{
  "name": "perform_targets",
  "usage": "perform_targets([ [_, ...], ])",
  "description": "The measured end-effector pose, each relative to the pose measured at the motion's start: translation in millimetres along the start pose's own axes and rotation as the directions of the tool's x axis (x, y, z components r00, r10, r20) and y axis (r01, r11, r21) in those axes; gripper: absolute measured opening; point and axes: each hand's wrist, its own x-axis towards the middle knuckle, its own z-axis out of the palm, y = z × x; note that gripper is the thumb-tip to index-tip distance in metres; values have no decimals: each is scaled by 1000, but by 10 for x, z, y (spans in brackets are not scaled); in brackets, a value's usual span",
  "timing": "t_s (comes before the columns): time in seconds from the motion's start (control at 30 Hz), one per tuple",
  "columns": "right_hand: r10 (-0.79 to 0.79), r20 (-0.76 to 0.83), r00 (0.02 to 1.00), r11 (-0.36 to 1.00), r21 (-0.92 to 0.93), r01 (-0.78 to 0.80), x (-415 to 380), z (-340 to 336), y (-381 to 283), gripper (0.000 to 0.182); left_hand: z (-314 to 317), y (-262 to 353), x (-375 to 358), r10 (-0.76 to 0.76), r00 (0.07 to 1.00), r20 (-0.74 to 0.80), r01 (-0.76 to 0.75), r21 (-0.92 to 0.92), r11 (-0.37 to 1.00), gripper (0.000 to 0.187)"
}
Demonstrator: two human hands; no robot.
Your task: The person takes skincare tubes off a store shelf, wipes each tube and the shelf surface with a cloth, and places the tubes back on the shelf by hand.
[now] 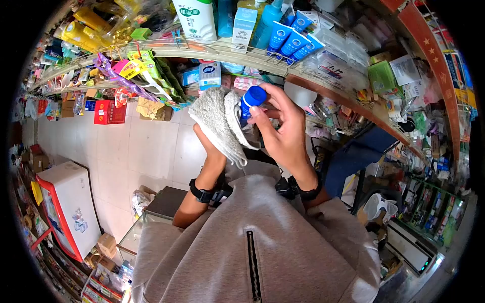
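Note:
My right hand (284,126) pinches a small blue tube (254,97) between thumb and fingers, its round cap facing up. A grey-white terry cloth (218,118) is draped over my left hand (204,140) and lies against the side of the tube. Most of my left fingers are hidden under the cloth, which they hold from below. The tube's lower part is covered by the cloth. Both hands are in front of my chest, just below the shelf edge. Several similar blue tubes (294,44) stand on the shelf beyond my right hand.
The shelf (151,46) ahead carries a white bottle (196,20), a small white box (243,30) and packets hanging from its edge. A white freezer with red trim (73,202) stands at left. A dark blue panel (356,154) is at right. Tiled floor (146,146) shows below.

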Motion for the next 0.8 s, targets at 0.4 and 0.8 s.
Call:
perform_targets([
  [0.4,63,150,987,998,16,-66,56,-108,38,28,-341,5,137,101,976,191,-184,492,851,24],
  [0.8,113,-123,986,895,443,-48,29,-406,184,21,-809,-275,270,-333,926,178,370,-606,704,65],
])
